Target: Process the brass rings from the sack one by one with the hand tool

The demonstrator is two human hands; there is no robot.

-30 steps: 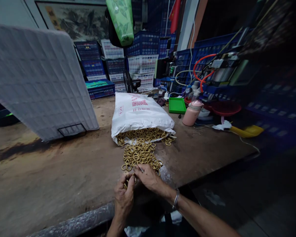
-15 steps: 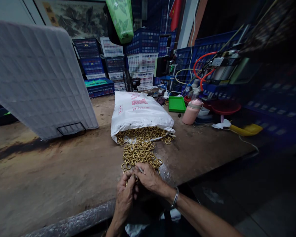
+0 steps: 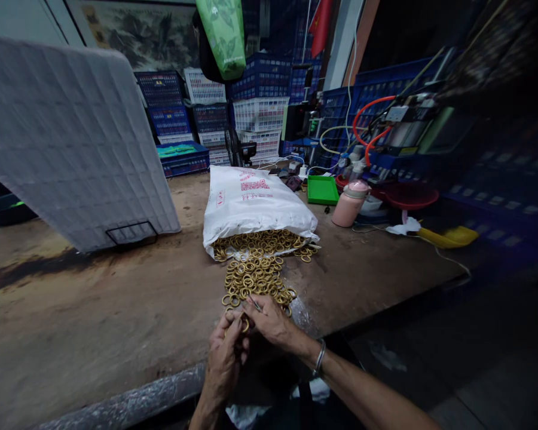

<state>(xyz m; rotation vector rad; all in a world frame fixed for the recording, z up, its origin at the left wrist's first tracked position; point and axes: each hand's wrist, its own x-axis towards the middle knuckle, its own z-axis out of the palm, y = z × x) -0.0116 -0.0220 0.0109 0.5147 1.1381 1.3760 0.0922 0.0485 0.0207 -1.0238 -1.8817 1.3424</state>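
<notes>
My left hand [image 3: 225, 352] is closed in a pinch on a brass-coloured ring [image 3: 245, 325], just in front of the pile. Close beside it, my right hand [image 3: 272, 322] is closed around a thin grey metal tool [image 3: 254, 304]; its exact kind is hidden by the fingers. Many loose brass-coloured rings [image 3: 253, 276] lie on the table beyond my fingertips. They spill from the open mouth of a white woven sack [image 3: 269, 206] with red print, which lies on its side.
The brown table [image 3: 116, 310] has a plastic-wrapped front edge. A tall grey padded panel [image 3: 80, 143] stands at left. To the right are a green tray [image 3: 323, 190], a pink bottle [image 3: 349, 206], a yellow scoop [image 3: 451, 237] and a red dish [image 3: 410, 194]. Stacked crates [image 3: 260, 113] stand behind.
My left hand has shifted slightly left and away from the right, and the ring in its fingers shows more. The right hand stays nearly in place with the tool.
</notes>
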